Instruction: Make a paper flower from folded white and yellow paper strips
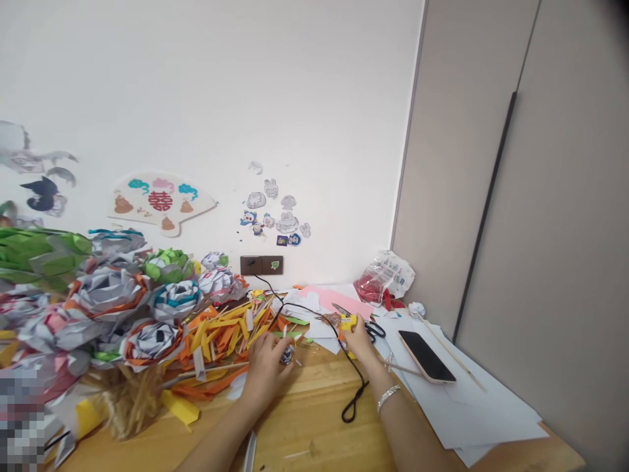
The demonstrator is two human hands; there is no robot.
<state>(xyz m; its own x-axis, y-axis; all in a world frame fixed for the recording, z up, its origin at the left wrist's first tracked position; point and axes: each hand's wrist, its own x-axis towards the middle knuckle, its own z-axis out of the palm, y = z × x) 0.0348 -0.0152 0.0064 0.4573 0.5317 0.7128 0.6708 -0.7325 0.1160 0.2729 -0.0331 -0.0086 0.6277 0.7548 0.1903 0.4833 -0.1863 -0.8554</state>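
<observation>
My left hand [268,367] is closed around a small rolled paper flower piece [287,354], dark and white with a bit of orange at its edge. The fingers partly hide it. My right hand [360,339] grips a yellow hot glue gun [348,322], its nozzle pointing left towards the back of the table. The gun stays apart from the flower piece. Scissors [376,332] with black handles lie just behind my right hand. A black cord [354,366] runs over the table between my hands, with a loop near the front.
Folded paper flowers [111,288] on sticks fill the left side. Orange and yellow paper strips [221,334] and thin sticks lie behind my left hand. White sheets [442,410], a phone [427,356] and a clear plastic bag [388,275] are at right. The cord enters a wall socket [251,265].
</observation>
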